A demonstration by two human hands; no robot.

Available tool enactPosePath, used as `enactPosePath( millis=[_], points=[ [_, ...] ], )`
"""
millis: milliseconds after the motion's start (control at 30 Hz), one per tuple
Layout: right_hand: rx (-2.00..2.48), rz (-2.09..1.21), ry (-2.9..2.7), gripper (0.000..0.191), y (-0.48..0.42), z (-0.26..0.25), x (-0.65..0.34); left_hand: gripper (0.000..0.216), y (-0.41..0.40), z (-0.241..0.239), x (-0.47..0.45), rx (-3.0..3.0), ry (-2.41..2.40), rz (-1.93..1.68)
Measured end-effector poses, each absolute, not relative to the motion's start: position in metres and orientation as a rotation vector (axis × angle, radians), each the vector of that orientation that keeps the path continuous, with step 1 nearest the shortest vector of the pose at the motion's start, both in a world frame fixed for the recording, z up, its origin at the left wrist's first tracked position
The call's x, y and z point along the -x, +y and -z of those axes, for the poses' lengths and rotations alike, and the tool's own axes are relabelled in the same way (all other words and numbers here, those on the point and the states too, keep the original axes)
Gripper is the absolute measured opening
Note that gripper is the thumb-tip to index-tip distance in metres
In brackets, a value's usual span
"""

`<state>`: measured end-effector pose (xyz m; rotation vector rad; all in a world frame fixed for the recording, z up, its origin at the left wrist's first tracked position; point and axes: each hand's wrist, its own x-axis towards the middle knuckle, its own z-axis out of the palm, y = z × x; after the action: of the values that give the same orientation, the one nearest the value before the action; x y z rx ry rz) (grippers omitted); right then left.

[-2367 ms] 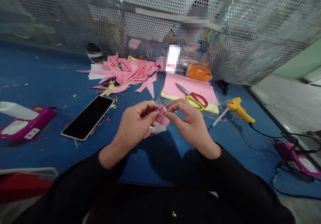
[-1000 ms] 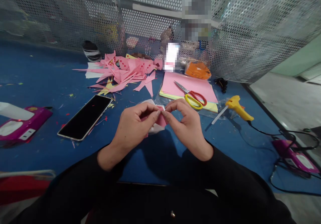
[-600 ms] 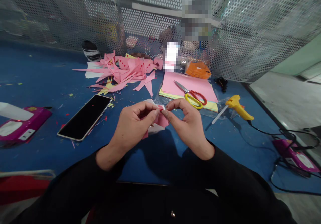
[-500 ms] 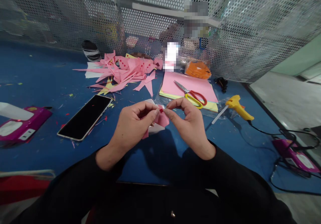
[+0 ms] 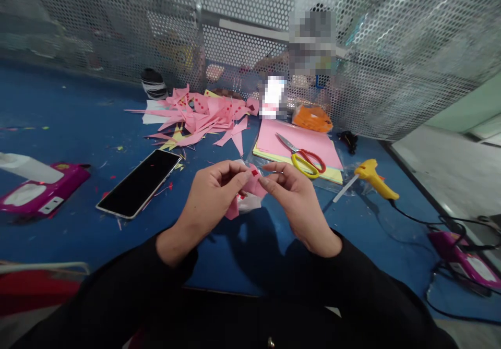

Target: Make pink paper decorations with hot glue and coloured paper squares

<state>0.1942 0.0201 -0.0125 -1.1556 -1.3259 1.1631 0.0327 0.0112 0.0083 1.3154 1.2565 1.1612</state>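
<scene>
My left hand (image 5: 211, 197) pinches a small folded pink paper piece (image 5: 254, 184) with a tiny red square on it, held just above the blue table (image 5: 70, 124). My right hand (image 5: 297, 197) meets it from the right, with thumb and forefinger pinched on the same piece. A white scrap sits under the pink paper, partly hidden by my fingers. Both wrists are in black sleeves.
A black phone (image 5: 139, 183) lies left of my hands. Behind are a heap of pink paper cuttings (image 5: 203, 114), a stack of pink and yellow sheets (image 5: 297, 143) with scissors (image 5: 303, 156), a yellow glue gun (image 5: 373, 178) with its cable, and magenta holders (image 5: 43, 192) at both sides. Perforated metal screens close off the back.
My hands stay together on the pink piece, with fingers shifting slightly. The red square now shows on top of the paper. The view has shifted a little.
</scene>
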Motion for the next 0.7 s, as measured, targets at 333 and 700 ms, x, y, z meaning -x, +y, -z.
enactPosePath(
  millis=[333, 700],
  points=[
    [1.16, -0.873, -1.441, 0.025, 0.0117, 0.0111, -0.1893, 0.029, 0.0129, -0.0055, -0.0301, -1.296, 1.178, -1.123],
    [1.159, -0.847, -1.501, 0.024, 0.0102, 0.0092, -0.1891, 0.026, 0.0121, -0.0078, -0.0286, -1.312, 1.204, -1.095]
  ],
)
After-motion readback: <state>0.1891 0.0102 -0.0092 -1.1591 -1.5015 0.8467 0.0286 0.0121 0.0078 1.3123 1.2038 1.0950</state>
